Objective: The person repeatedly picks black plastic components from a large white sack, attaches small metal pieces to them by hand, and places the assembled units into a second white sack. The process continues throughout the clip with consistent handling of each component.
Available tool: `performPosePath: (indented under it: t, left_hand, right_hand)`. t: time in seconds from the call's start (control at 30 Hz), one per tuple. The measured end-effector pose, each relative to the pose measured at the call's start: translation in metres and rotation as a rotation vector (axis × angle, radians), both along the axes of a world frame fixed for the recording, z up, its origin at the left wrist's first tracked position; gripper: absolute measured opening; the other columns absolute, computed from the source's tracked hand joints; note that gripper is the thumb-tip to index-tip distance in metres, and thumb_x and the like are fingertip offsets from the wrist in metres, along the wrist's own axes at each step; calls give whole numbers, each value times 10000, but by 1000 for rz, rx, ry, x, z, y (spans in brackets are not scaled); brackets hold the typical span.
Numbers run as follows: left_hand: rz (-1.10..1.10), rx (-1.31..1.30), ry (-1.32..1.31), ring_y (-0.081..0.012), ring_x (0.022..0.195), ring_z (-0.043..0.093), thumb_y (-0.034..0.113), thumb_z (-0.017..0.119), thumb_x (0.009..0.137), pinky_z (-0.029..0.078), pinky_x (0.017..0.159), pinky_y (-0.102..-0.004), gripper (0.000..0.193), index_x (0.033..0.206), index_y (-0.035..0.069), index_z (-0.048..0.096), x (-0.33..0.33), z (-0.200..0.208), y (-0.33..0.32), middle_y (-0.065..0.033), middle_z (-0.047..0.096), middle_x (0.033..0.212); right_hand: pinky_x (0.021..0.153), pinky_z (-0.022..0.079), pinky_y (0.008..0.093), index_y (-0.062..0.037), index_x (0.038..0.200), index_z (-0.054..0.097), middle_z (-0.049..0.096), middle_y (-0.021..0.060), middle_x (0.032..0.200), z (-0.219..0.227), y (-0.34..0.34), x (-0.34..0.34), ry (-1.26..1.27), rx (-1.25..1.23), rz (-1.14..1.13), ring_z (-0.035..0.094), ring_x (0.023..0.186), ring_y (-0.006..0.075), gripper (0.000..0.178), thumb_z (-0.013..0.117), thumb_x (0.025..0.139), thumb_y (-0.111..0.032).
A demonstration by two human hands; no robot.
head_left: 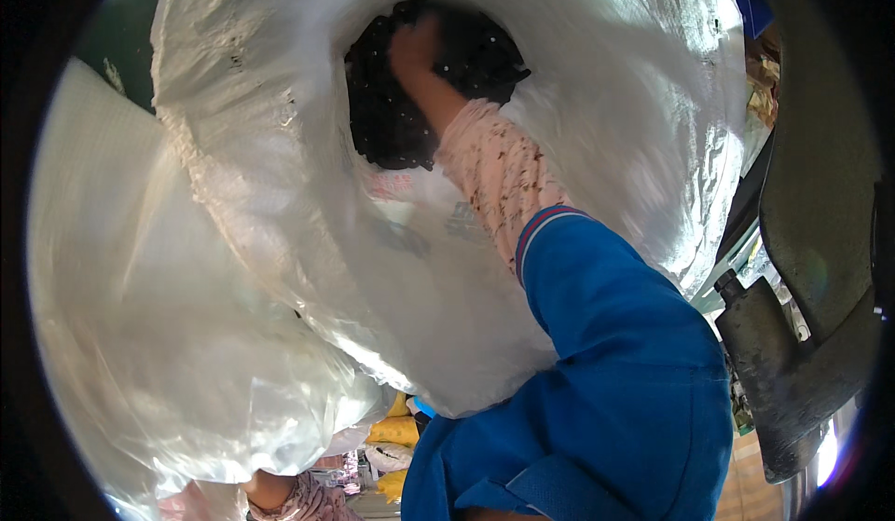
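The blurred right hand (416, 44) is being held at glinting black pieces (480, 64), far inside a crinkled translucent bag (270, 148); grip indiscernible. Near left, the left hand is being hidden past its wrist (269, 489) by slick plastic (186, 381), grip unreadable.

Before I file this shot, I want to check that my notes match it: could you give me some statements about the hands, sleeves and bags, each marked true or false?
1. The right hand reaches down to small pieces inside a big open plastic bag. True.
2. Those pieces are mostly white. False: they are black with pale specks.
3. A pink patterned sleeve shows beyond a blue sleeve on the right arm. True.
4. The blue sleeve ends in a plain cuff. False: it ends in a striped band.
5. The left hand is among the pieces too. False: it is by the lower edge, at another plastic bag, and mostly hidden.
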State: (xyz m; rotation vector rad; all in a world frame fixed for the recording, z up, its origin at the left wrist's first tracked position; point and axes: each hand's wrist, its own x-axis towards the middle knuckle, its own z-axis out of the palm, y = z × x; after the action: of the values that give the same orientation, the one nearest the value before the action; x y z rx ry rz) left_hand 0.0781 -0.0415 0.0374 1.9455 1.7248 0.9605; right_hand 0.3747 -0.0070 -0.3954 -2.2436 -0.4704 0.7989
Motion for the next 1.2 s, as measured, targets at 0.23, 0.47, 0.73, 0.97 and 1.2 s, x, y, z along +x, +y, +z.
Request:
performPosePath:
  t: [0.23,0.47,0.73,0.97,1.2]
  left_hand:
    - [-31,63,-159,-203,970,576,148,548,886,461,892,-354,267,1072,-40,584,20,-7,36,-108,605,1061]
    - [51,170,-429,-180,1011,576,147,621,896,446,937,-344,279,1116,-21,588,37,-36,52,-101,617,1096]
    - [89,-242,-592,-160,829,608,221,715,839,578,557,-273,482,1169,-74,524,60,17,58,-134,613,1034]
    - [66,-364,-978,-219,824,640,4,619,859,621,662,-312,215,1057,-69,577,53,49,42,-133,624,976]
    - [-36,-255,-918,-150,742,649,34,638,862,560,610,-247,316,1162,-31,567,95,51,-32,-94,642,980]
  right_hand:
    - [687,528,443,-40,960,628,632,179,948,-23,-39,68,172,-122,307,628,855,352,263,664,770,-218]
    - [847,509,414,56,1159,519,616,248,1079,30,-134,48,-209,-424,729,600,1015,412,495,663,788,-237]
    - [644,562,381,57,1190,482,632,275,904,239,-89,50,234,-421,1178,662,752,330,399,564,854,-141]
    - [607,537,312,42,1061,509,605,158,897,358,-100,86,719,211,403,620,714,206,236,376,884,-40]
    - [594,426,233,-29,1074,545,596,61,815,452,-153,61,749,545,613,538,658,107,195,509,963,-184]
